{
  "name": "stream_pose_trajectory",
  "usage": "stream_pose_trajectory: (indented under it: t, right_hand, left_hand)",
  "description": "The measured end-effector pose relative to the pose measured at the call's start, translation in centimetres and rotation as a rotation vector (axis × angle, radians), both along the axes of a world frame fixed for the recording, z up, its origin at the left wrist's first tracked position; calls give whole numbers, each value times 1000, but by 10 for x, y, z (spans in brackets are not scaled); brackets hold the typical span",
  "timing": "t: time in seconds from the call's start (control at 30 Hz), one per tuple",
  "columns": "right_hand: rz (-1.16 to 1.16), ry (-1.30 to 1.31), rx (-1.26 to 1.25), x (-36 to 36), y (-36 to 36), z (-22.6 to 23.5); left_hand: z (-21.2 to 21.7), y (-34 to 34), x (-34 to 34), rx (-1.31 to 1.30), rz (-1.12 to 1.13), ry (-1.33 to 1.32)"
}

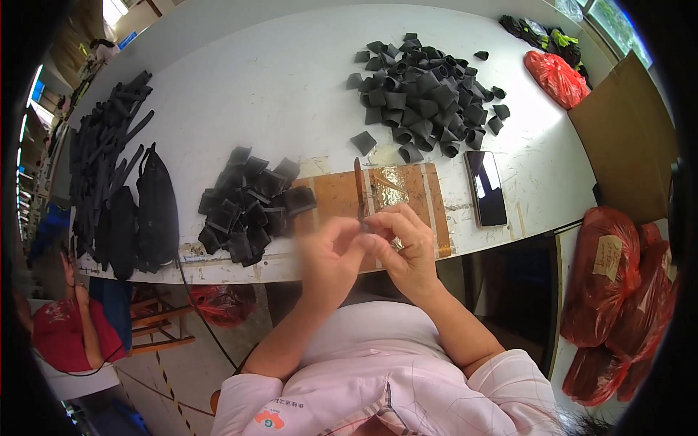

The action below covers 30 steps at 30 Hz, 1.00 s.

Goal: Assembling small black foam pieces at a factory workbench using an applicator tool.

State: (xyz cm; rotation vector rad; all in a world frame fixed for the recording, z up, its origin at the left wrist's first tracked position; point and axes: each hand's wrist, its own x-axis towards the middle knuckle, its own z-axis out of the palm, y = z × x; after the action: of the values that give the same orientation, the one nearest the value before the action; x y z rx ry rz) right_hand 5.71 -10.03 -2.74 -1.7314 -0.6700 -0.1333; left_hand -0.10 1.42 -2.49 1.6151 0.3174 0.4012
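My left hand [333, 251] and my right hand [406, 243] meet above the front of a brown board [418, 200], fingertips pinched together. Only a small dark bit shows between the fingers, too covered to name. Motion blurs the left hand's outer side. A thin dark brown stick [358, 178] lies on the board just beyond my fingertips, beside a shiny, glue-like patch [390, 187]. Left of the board is a heap of flat black fabric pieces [243, 211]. A bigger pile of short black fabric tubes [432, 94] spreads over the table behind the board.
A phone [486, 189] lies right of the board. Black strips [105, 145] and black pouches [156, 207] cover the table's left end. Red bags [600, 276] and a cardboard sheet [625, 131] stand at right. Another person in red [69, 334] sits at lower left.
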Motion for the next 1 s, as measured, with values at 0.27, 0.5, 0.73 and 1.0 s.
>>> stream_pose_trajectory:
  t: [0.27,0.5,0.73,1.0]
  right_hand:
    - [-195,-331,-151,2,24,-17]
    - [306,1213,522,11,7,-9]
    - [505,939,262,22,0,24]
    - [618,727,200,66,21,85]
  left_hand:
    - [-1,-1,9,190,282,-117]
    - [3,15,5,-838,-53,11]
    - [20,5,14,-312,186,-152]
    - [55,43,33,-1579,-548,-311]
